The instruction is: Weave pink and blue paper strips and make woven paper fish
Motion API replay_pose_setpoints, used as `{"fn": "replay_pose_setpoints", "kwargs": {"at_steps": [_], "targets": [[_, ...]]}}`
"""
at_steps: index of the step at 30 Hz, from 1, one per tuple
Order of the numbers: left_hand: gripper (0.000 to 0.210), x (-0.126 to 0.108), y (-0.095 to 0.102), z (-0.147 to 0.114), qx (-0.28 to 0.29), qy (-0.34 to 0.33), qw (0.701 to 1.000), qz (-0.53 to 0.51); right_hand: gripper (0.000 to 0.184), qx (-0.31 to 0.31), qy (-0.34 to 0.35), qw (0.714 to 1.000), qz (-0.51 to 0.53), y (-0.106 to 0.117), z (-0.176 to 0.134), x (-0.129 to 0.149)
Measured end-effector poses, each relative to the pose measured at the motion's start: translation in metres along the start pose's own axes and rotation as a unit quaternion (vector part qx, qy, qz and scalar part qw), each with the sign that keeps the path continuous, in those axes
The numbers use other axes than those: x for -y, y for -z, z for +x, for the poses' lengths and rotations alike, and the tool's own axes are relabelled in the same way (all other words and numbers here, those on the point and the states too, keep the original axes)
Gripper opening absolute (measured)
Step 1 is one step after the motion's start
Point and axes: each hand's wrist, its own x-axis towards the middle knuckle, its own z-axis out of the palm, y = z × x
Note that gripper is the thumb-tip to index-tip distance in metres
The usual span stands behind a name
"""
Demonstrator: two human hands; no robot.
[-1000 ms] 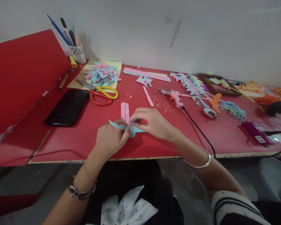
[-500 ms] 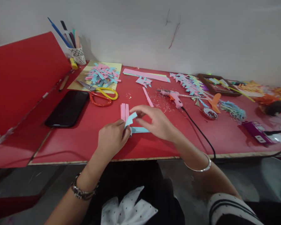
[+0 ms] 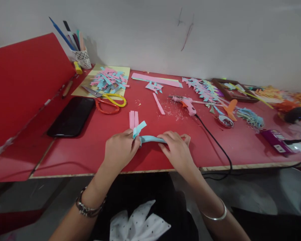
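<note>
Pink paper strips [image 3: 133, 118] stand out beyond my left hand [image 3: 120, 147], which pinches them where they cross folded blue paper. A short blue end [image 3: 140, 128] sticks up over the pink at that crossing. To the right runs a longer blue paper strip [image 3: 150, 138], slightly arched above the table. My right hand [image 3: 177, 145] grips its far end between thumb and fingers. The exact folds under my left fingers are hidden.
Beyond my hands lie a loose pink strip [image 3: 159, 103], a pink glue gun [image 3: 187, 103] with its black cord, and scissors [image 3: 107, 100]. A phone [image 3: 72, 116] is at left, near a pile of cut strips [image 3: 109, 80]. Woven paper chains [image 3: 202, 89] sit at the back.
My right hand has moved down and right from beside the short blue end and now holds the long blue strip, lifting it slightly. My left hand stays in place.
</note>
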Motion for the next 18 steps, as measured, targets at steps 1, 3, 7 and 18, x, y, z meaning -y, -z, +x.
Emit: {"fn": "replay_pose_setpoints", "kwargs": {"at_steps": [1, 3, 7, 18], "targets": [[0.040, -0.0001, 0.0003, 0.0000, 0.000, 0.000, 1.000, 0.000, 0.018, -0.011, 0.010, 1.000, -0.003, 0.0000, 0.0009, 0.0000], [0.040, -0.0006, 0.0006, -0.0001, 0.001, 0.001, 1.000, 0.000, 0.020, -0.041, 0.028, 0.999, -0.010, 0.0002, 0.0023, 0.0002], [0.040, -0.0011, 0.0006, -0.0001, 0.006, -0.001, 1.000, -0.009, 0.009, -0.061, 0.057, 0.996, -0.004, 0.0032, 0.0030, 0.0013], [0.041, -0.0012, 0.0005, -0.0002, 0.013, 0.011, 1.000, -0.015, 0.012, 0.038, 0.036, 0.997, 0.061, 0.0001, 0.0101, -0.0052]]}}
